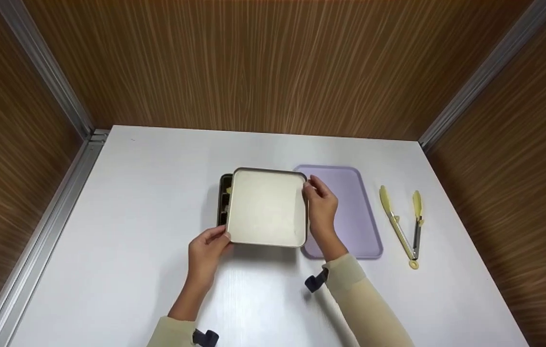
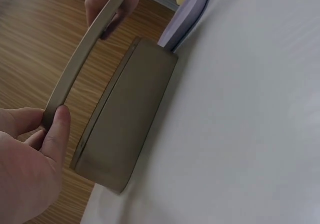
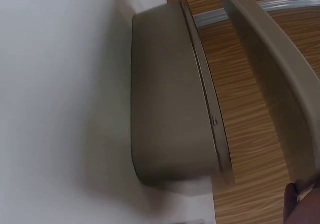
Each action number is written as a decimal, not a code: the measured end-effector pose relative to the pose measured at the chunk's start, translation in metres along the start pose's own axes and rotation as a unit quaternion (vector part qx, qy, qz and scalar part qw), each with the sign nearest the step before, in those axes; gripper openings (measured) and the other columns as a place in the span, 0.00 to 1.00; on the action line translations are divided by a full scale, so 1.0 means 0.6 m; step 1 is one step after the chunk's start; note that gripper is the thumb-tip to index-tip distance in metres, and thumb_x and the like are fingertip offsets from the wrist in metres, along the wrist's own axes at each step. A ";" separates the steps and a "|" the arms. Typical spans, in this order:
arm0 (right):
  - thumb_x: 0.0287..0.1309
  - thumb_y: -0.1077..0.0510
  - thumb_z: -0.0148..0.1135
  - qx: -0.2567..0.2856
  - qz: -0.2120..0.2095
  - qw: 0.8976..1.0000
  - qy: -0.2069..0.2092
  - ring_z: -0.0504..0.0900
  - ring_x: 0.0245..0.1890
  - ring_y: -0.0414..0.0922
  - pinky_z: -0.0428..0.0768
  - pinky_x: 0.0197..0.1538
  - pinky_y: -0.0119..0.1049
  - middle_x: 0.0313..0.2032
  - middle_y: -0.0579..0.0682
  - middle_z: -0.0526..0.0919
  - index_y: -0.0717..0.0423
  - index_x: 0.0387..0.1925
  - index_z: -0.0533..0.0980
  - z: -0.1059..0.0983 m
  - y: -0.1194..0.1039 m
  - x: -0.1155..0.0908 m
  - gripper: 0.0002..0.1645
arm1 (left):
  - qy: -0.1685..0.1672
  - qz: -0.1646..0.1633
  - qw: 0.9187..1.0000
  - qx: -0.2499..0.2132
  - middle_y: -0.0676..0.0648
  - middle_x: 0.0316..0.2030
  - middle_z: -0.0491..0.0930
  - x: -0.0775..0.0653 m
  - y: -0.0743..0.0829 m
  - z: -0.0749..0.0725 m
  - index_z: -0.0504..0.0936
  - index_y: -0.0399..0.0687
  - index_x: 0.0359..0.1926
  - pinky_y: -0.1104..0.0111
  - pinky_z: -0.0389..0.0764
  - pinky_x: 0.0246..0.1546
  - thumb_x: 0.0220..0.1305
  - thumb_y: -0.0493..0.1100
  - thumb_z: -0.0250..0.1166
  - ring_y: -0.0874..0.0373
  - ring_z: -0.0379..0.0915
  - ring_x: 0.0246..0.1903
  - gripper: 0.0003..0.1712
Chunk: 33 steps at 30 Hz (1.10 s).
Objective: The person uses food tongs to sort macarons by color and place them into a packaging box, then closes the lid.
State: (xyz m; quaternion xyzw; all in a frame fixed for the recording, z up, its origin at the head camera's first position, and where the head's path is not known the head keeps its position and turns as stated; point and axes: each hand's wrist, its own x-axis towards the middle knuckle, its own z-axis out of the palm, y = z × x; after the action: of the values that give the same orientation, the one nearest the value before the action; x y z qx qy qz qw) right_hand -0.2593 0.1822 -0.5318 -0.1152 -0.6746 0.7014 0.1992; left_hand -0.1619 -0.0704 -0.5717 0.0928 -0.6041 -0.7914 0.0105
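A square cream lid [image 1: 267, 207] with a dark rim is held up by both hands over a dark box [image 1: 223, 202]. At the lid's near left corner, my left hand [image 1: 205, 253] pinches the edge between thumb and fingers. My right hand [image 1: 322, 207] grips the right edge. In the left wrist view, a gap separates the lid [image 2: 82, 53] from the brown-grey box [image 2: 127, 116] standing on the table. Only the box's left strip shows from above, with compartments and small yellowish and pale bits inside; the lid hides the rest.
A lavender tray [image 1: 352, 212] lies right of the box, partly under the right hand and forearm. Farther right are spread tongs [image 1: 417, 241] with yellow tips. The white table [image 1: 157, 193] has wood-grain panels [image 1: 263, 67] behind it and at both sides.
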 end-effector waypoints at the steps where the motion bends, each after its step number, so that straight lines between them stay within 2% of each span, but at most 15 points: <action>1: 0.64 0.62 0.65 -0.007 -0.001 1.000 -0.001 0.81 0.48 0.43 0.81 0.48 0.24 0.55 0.63 0.83 0.67 0.58 0.80 -0.001 -0.001 0.004 0.22 | -0.001 -0.001 1.000 -0.001 0.34 0.47 0.81 -0.001 -0.002 0.001 0.80 0.26 0.55 0.59 0.86 0.49 0.67 0.32 0.65 0.55 0.84 0.39 0.18; 7: 0.62 0.62 0.67 -0.030 -0.007 0.999 -0.010 0.84 0.43 0.40 0.82 0.45 0.24 0.51 0.63 0.86 0.66 0.52 0.83 0.002 -0.007 0.024 0.18 | -0.017 -0.005 1.000 -0.019 0.37 0.44 0.79 -0.006 -0.013 0.005 0.76 0.22 0.56 0.65 0.87 0.44 0.67 0.29 0.63 0.54 0.84 0.35 0.19; 11: 0.61 0.63 0.68 -0.049 -0.011 0.999 -0.015 0.85 0.41 0.39 0.83 0.43 0.24 0.48 0.62 0.87 0.66 0.49 0.85 0.004 -0.006 0.030 0.15 | -0.018 -0.013 0.999 -0.028 0.37 0.44 0.78 -0.009 -0.019 0.006 0.75 0.21 0.57 0.66 0.87 0.44 0.67 0.29 0.63 0.55 0.83 0.35 0.20; 20: 0.59 0.62 0.70 -0.127 -0.038 0.991 -0.016 0.82 0.38 0.39 0.79 0.39 0.22 0.42 0.60 0.89 0.64 0.41 0.88 0.000 -0.008 0.036 0.10 | -0.016 -0.014 1.000 -0.016 0.36 0.46 0.75 -0.013 -0.028 0.004 0.75 0.22 0.57 0.67 0.87 0.45 0.66 0.29 0.63 0.55 0.83 0.35 0.20; 27: 0.59 0.61 0.69 -0.132 -0.044 0.990 -0.012 0.80 0.33 0.37 0.79 0.35 0.23 0.38 0.58 0.88 0.62 0.40 0.88 -0.007 -0.020 0.036 0.09 | -0.023 -0.025 0.999 -0.007 0.36 0.46 0.76 -0.014 -0.022 0.011 0.75 0.22 0.55 0.66 0.87 0.42 0.69 0.31 0.60 0.54 0.83 0.35 0.17; 33: 0.59 0.62 0.70 -0.138 -0.067 0.988 -0.011 0.79 0.35 0.39 0.77 0.36 0.24 0.39 0.57 0.89 0.61 0.40 0.88 -0.013 -0.037 0.040 0.09 | -0.041 -0.029 0.999 0.006 0.33 0.47 0.79 -0.007 -0.009 0.017 0.74 0.23 0.58 0.65 0.87 0.42 0.75 0.35 0.55 0.54 0.84 0.39 0.18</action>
State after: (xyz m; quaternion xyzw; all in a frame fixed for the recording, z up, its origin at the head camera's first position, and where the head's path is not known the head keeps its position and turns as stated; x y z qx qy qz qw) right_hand -0.2748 0.2003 -0.5076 -0.0883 -0.7731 0.5883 0.2201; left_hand -0.1590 -0.0586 -0.5735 0.0783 -0.6057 -0.7909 -0.0378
